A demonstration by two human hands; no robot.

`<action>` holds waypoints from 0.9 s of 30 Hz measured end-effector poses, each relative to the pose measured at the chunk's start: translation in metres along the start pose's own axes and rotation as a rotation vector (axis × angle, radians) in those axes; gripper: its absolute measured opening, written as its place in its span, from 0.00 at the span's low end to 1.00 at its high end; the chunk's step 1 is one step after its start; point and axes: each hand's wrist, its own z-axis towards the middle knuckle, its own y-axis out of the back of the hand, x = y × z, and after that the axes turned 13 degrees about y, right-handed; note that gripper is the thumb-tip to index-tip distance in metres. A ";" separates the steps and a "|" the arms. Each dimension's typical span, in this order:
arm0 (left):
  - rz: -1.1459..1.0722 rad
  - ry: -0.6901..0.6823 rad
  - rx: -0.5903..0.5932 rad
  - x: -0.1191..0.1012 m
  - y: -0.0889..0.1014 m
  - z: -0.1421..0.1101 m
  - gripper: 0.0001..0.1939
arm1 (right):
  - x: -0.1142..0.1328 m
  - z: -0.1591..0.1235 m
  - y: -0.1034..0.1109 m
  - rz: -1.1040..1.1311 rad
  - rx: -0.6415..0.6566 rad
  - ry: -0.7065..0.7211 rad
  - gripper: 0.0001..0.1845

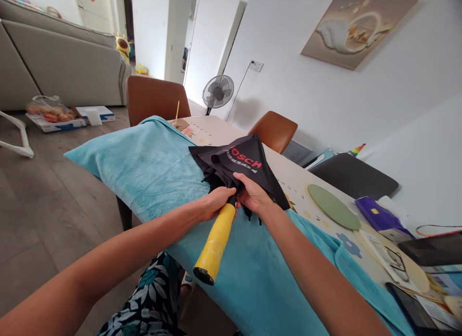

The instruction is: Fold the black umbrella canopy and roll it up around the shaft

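A folded black umbrella (pixel 241 163) with red and white lettering lies on a teal towel (pixel 151 167) spread over the table. Its yellow handle (pixel 215 242) sticks out over the table's near edge toward me. My left hand (pixel 215 201) is closed round the shaft just above the yellow handle. My right hand (pixel 252 194) is closed on the black canopy fabric right beside it, fingers curled into the folds. Both hands touch each other at the umbrella's neck.
Two brown chairs (pixel 156 98) stand at the table's far side. A green round mat (pixel 333 206), a purple box (pixel 378 215), papers and a phone (pixel 411 307) lie on the right. A fan (pixel 217 92), a grey sofa (pixel 61 61) and boxes on the floor are beyond.
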 end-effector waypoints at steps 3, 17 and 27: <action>0.086 -0.035 -0.044 0.004 -0.001 0.002 0.11 | -0.006 0.004 -0.002 -0.086 0.015 -0.054 0.14; 0.115 -0.056 -0.086 -0.004 0.001 0.015 0.11 | -0.013 0.014 -0.002 -0.424 -0.007 -0.076 0.09; -0.088 -0.005 -0.055 -0.008 0.006 0.011 0.15 | -0.014 -0.019 0.005 -0.198 0.081 0.131 0.10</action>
